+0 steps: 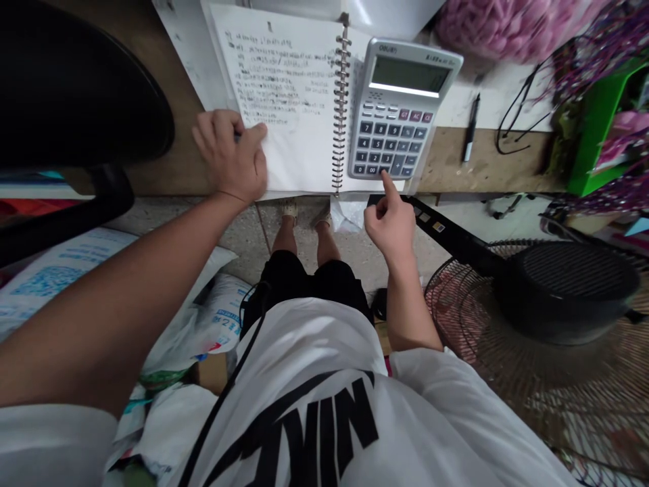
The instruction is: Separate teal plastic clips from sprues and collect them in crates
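Note:
A spiral notebook point(304, 145) with handwriting on its left page lies open on the table. On its left edge rests my left hand point(230, 152), fingers curled and thumb on the page; a small dark thing shows between the fingers, too hidden to name. A grey calculator point(372, 108) lies over the right page, a few digits faint at the right of its display. My right hand point(393, 220) is below it, index finger stretched onto a key in the bottom row, the other fingers folded with nothing visible in them.
A pen point(471, 128) lies right of the calculator, beside a thin black cord point(514, 122). Pink material point(512, 27) and a green box point(593, 149) sit farther right. Below the table edge stands a black fan point(568, 291). A black chair point(76, 81) is at left, above white bags point(61, 270).

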A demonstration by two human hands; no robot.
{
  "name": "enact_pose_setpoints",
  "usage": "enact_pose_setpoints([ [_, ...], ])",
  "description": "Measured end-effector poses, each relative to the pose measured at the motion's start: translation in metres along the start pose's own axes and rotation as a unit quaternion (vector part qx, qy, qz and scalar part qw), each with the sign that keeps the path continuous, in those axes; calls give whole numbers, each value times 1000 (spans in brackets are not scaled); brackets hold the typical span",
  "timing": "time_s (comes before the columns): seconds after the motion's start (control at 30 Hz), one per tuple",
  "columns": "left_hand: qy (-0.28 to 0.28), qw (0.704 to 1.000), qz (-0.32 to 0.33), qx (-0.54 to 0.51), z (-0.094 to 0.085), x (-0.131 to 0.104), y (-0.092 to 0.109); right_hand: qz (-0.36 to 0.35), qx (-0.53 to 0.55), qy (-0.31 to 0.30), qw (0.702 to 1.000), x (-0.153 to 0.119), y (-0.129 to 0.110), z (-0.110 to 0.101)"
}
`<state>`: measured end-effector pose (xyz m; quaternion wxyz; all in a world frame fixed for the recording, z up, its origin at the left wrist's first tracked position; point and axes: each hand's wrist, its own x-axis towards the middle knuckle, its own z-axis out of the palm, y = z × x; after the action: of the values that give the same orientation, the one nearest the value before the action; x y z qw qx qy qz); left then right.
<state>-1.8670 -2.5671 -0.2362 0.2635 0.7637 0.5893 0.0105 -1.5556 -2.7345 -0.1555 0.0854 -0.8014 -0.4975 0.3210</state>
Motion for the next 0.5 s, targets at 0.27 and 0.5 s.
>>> enact_pose_setpoints([
  [0.27, -21, 1000, -22, 2, -3, 2, 4, -47, 29, -39, 998, 36, -27, 5],
  [0.5, -2, 1000, -12, -18, 1, 0, -2, 2, 24, 8, 1000, 16, -2, 8],
])
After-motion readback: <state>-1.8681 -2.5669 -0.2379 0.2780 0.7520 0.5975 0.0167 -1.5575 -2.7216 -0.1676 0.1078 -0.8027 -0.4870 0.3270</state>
